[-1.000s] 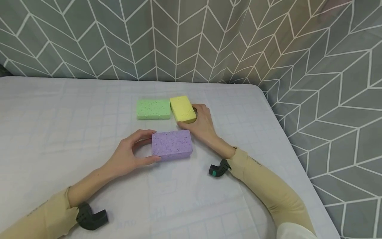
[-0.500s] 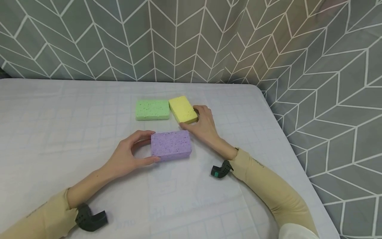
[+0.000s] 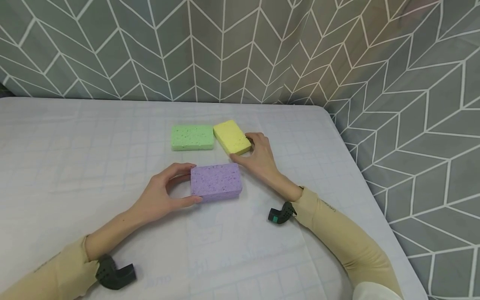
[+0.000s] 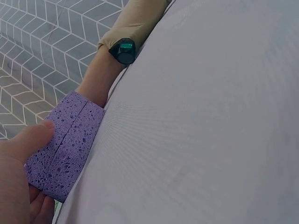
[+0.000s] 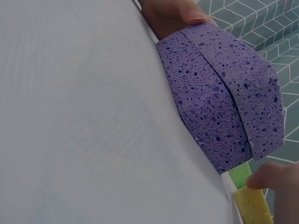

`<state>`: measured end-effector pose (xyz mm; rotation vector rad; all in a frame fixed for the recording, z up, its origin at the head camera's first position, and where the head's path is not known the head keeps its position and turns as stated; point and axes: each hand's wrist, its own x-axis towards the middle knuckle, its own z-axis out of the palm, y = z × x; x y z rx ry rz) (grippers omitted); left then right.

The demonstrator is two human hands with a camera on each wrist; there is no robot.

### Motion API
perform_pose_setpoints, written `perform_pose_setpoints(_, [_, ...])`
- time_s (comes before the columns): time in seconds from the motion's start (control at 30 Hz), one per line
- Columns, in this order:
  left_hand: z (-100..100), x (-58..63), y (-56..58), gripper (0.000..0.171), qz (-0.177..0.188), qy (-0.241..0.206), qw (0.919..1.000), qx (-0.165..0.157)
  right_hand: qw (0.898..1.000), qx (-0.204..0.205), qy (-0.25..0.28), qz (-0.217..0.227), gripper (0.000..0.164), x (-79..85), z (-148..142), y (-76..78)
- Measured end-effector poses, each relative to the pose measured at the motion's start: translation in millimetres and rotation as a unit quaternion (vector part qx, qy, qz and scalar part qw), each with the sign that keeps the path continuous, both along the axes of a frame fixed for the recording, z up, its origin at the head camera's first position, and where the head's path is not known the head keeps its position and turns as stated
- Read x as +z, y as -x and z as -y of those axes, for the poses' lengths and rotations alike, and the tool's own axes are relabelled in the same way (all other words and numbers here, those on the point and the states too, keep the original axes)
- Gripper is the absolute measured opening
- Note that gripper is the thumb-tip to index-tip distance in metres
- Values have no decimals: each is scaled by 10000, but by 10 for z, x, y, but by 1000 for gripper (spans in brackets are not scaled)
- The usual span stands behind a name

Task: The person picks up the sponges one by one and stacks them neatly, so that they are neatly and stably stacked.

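Yellow sponge (image 3: pixel 231 136) and right hand (image 3: pixel 258 156) are slightly farther right than 1 second ago: the sponge's near end has swung right, while the green sponge (image 3: pixel 192 137) and purple sponge (image 3: pixel 216 179) look unmoved. That leaves yellow slanted beside green, their far corners touching or nearly so and a wedge of space widening toward the near side; I judge the 2 as less lined up now.

Curved around yellow's near right end, the right hand grips it between thumb and spread fingers. On the near side, the left hand (image 3: pixel 161 189) holds purple's left end, thumb at the near face, fingers at the far left corner, palm well apart from it. A dark seam along purple's side suggests 2 layers.

Room is tight between purple and yellow, where the right thumb sits. White table (image 3: pixel 93 166) stretches widely left; its far edge, before a patterned curtain (image 3: pixel 150 50), stands apart from the sponges.
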<state>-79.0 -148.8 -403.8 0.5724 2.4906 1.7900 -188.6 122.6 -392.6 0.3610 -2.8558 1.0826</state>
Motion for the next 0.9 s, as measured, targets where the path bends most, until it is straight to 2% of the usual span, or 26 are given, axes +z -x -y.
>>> perform_pose_setpoints(0.47, [3, 15, 4, 74, 39, 42, 10000, -10, 9999, 27, 96, -115, 82, -41, -13, 10])
perform_pose_setpoints(0.9, [4, -2, 6, 75, -60, 12, 10000, -28, 9999, -8, 116, -75, 78, -45, -24, 13])
